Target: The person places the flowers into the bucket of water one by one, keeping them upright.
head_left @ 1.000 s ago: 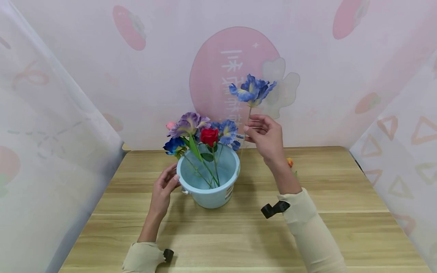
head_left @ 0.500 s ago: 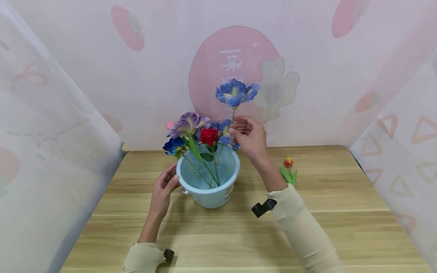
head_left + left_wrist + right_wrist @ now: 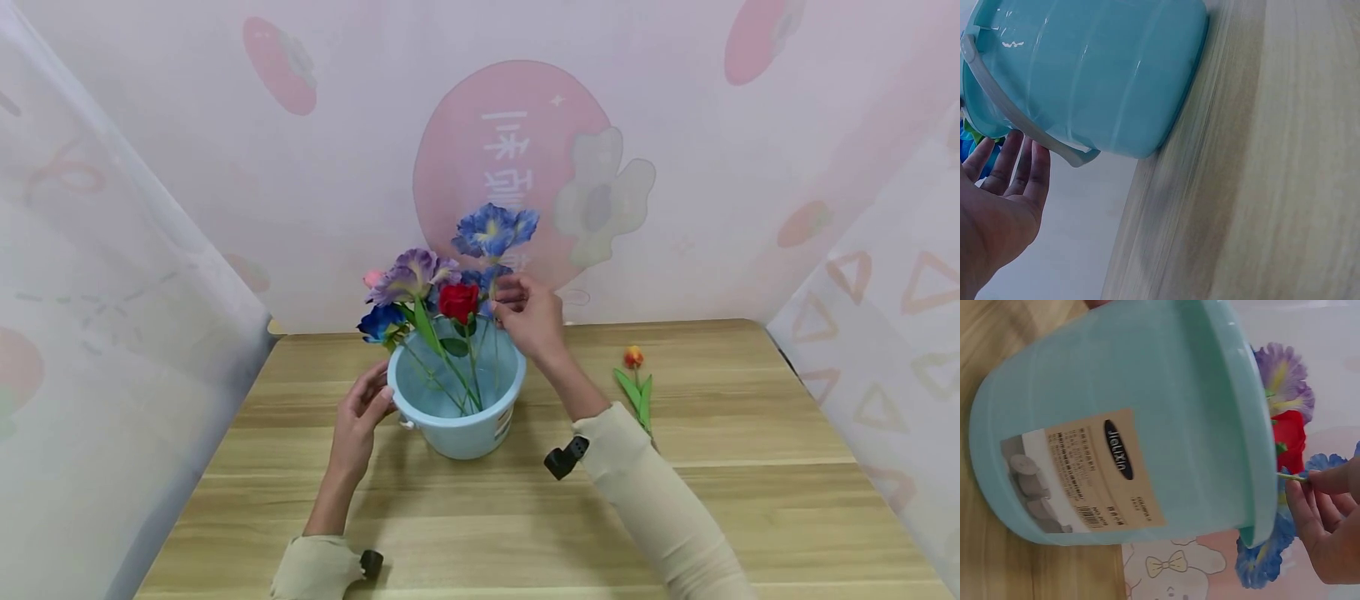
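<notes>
A light blue bucket stands on the wooden table with several artificial flowers leaning inside it. Among them are a purple iris, a red rose and a dark blue flower. My left hand touches the bucket's left side near the rim, its fingers fairly straight; in the left wrist view the fingertips meet the wall beside the white handle. Between thumb and fingers, my right hand pinches the stem of a blue iris above the bucket's right rim. This stem reaches down into the bucket.
An orange tulip with green leaves lies on the table to the right, partly behind the right sleeve. Pale printed cloth walls surround the table's back and sides. A label covers part of the bucket's side.
My right hand has moved left and down with the blue iris, and its stem is now inside the bucket. The orange tulip has come into view. My left hand stays at the bucket.
</notes>
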Demonstrator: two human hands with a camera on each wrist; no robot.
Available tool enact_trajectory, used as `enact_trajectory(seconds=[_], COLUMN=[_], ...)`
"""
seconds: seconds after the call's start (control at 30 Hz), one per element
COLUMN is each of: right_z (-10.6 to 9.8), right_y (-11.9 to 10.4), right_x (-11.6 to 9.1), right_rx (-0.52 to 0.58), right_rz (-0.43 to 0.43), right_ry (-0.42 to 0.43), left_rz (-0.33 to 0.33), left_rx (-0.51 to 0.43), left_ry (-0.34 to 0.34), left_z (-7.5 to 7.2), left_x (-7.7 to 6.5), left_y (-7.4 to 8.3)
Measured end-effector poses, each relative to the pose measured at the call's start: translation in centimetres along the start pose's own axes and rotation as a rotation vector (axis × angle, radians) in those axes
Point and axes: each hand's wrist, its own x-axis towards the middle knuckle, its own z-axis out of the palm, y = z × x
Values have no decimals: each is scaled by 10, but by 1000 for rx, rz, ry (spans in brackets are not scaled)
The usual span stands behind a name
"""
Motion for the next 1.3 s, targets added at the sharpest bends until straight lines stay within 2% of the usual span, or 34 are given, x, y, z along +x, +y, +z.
enact_trajectory(seconds=[0.17,0.6,0.9,1.1,1.3], right_z=[7,17,22,19,9], right_y=[4,8,9,7,4], right_x=[0,-5,-8,-12,-18], right_rx=[-57,-73,-120,-145,-126], right_rz=[17,82,89,89,72], right_ry=[-44,-120,-119,-140,-167], left_rz=[-2,-5,-3,-1,-8], left_rx=[-1,4,6,0,-4], left_ry=[1,-4,-2,-1,1], left_z=[0,1,0,0,0], left_x=[-1,-1,-1,-2,-1], left_y=[1,2,3,2,2])
